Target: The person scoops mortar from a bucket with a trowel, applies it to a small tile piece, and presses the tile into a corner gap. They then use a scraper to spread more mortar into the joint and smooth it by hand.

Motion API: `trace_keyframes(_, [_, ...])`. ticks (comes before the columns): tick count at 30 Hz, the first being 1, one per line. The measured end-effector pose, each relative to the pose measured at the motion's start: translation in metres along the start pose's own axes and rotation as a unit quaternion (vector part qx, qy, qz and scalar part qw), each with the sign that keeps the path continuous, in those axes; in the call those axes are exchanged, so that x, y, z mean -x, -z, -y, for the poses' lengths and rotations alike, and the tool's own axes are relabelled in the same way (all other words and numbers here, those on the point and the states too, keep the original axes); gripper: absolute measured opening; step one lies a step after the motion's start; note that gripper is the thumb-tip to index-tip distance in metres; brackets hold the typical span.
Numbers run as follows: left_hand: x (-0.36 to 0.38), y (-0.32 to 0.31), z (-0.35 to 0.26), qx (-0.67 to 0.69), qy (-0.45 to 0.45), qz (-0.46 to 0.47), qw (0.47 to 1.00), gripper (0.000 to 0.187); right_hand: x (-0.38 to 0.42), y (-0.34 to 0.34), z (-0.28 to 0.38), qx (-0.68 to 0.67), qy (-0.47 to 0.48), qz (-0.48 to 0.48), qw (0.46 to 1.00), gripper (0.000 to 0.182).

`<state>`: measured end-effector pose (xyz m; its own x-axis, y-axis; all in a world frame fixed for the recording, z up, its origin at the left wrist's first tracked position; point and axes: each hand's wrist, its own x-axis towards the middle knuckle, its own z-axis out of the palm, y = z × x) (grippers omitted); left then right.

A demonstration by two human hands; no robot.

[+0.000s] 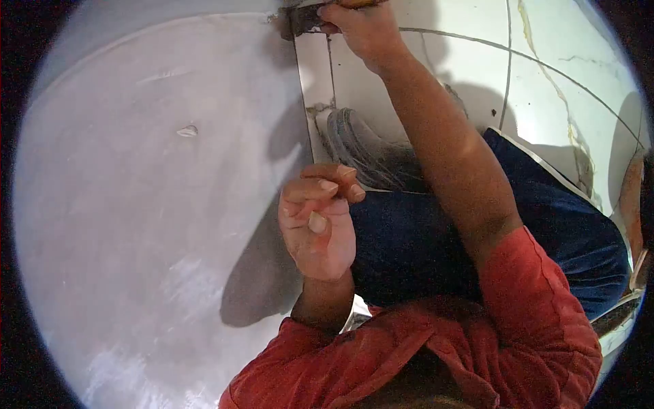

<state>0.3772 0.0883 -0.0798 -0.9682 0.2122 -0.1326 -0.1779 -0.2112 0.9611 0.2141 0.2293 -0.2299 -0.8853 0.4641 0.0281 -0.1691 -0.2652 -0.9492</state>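
Note:
At the top of the view my right hand (368,31) is closed around a putty knife (308,19), whose dark, dirty blade meets the foot of the pale wall (150,191). Part of its yellowish handle runs out of the frame. My left hand (319,221) is raised in front of the wall, palm up. Its fingers are loosely curled and the thumb lies apart from them over the palm; nothing shows in it. A narrow tile strip (315,68) runs along the wall's base below the blade.
White floor tiles (463,61) with dark joints and brownish veins lie to the right. A grey shoe (371,153) and a dark blue trouser leg (415,238) are close to the wall. A small chipped mark (188,131) shows on the wall.

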Motion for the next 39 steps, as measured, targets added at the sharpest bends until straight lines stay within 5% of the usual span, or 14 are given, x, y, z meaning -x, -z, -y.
trace_keyframes(4, [-0.001,-0.003,0.000,-0.003,0.003,-0.018,1.000,0.037,-0.001,-0.002,-0.014,-0.100,0.034,0.024,0.994,0.010])
trace_keyframes(9, [-0.001,-0.001,0.002,-0.005,-0.009,-0.011,1.000,0.038,0.014,-0.006,0.003,-0.213,-0.086,-0.014,0.973,0.008])
trace_keyframes(13, [0.001,0.000,0.001,-0.002,-0.001,-0.016,1.000,0.039,0.010,-0.006,-0.005,-0.113,-0.072,0.017,0.991,0.008])
trace_keyframes(19, [0.000,0.000,0.003,-0.018,-0.015,-0.005,1.000,0.037,0.016,-0.006,-0.020,-0.219,-0.080,0.021,0.972,0.008])
trace_keyframes(21, [0.000,-0.001,0.003,-0.015,-0.019,0.002,1.000,0.037,0.024,-0.005,-0.031,-0.043,0.059,0.050,0.996,0.009])
trace_keyframes(22, [0.000,-0.001,0.003,-0.012,-0.014,-0.001,1.000,0.037,0.027,-0.006,-0.026,-0.043,0.059,0.050,0.996,0.009])
trace_keyframes(24, [0.001,-0.001,0.003,-0.009,-0.009,-0.002,1.000,0.037,0.039,-0.008,-0.007,-0.174,-0.141,-0.024,0.974,0.016])
trace_keyframes(28, [-0.001,-0.001,0.003,-0.021,-0.019,0.008,1.000,0.037,0.041,0.000,-0.005,-0.193,-0.138,-0.003,0.971,0.016])
trace_keyframes(31, [0.001,0.001,0.003,-0.020,-0.018,0.011,1.000,0.035,0.032,0.002,-0.006,-0.068,-0.047,-0.002,0.997,0.016])
trace_keyframes(33, [0.000,0.001,0.004,-0.017,-0.019,0.013,1.000,0.035,0.025,0.001,0.001,-0.182,-0.087,-0.037,0.979,0.011])
trace_keyframes(39, [0.000,0.002,0.003,-0.017,-0.011,0.014,1.000,0.036,0.025,-0.005,-0.003,-0.239,-0.092,-0.034,0.966,0.011])
